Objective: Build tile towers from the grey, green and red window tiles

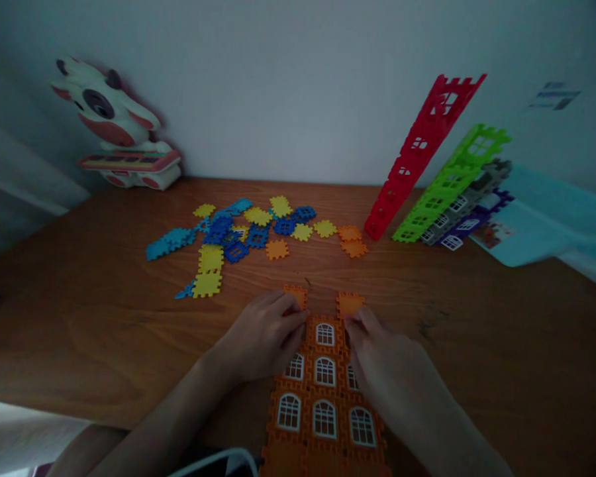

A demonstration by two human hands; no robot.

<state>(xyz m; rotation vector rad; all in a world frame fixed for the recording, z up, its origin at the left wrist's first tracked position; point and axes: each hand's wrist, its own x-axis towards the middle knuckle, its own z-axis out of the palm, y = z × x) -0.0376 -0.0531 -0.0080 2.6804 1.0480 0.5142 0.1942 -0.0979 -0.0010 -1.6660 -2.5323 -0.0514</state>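
Note:
An orange panel of interlocking building tiles (324, 388), several with white arched windows, lies flat on the table in front of me. My left hand (268, 331) has thumb and fingers pinched at the panel's upper left, on a plain orange tile (297, 297) partly hidden by the fingers. At the upper right, my right hand (385, 354) pinches the lower edge of another plain orange tile (350, 304). The two plain tiles stick up past the middle window column, with a gap between them. My right hand covers part of the right window column.
Loose blue, yellow and orange tiles (211, 258) lie across the table's middle. Red (412, 156), green (449, 182), grey and purple joined strips lean at the back right beside a light blue folder (536, 232). A cow-shaped toy keyboard (124, 132) stands back left.

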